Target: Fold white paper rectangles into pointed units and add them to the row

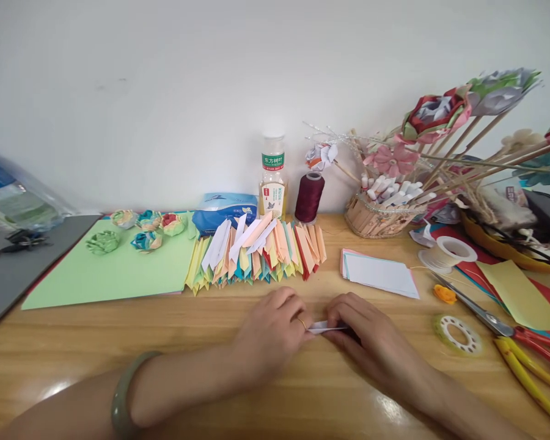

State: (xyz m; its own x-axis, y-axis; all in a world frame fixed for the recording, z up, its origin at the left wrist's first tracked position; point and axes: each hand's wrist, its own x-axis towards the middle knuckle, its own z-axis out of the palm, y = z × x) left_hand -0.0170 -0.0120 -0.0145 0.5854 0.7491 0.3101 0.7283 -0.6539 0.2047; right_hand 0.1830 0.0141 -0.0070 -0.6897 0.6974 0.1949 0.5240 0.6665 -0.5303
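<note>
My left hand (268, 335) and my right hand (364, 333) rest close together on the wooden table (201, 342), both curled over a small folded white paper strip (329, 327) that shows between them. Each hand pinches or presses one end of the strip against the tabletop. A ring sits on a finger of my left hand and a green bangle (127, 397) on that wrist. Just beyond my hands lies a row of several folded paper pieces (256, 253) in pastel colours.
A small stack of paper rectangles (379, 273) lies right of centre. Scissors (495, 321), a tape roll (458, 333), a string spool (445, 252) and coloured sheets (522, 293) fill the right. A green sheet (110, 275) with paper flowers (146, 232) is left. A bottle (273, 177), thread spool (310, 197) and basket (378, 217) stand behind.
</note>
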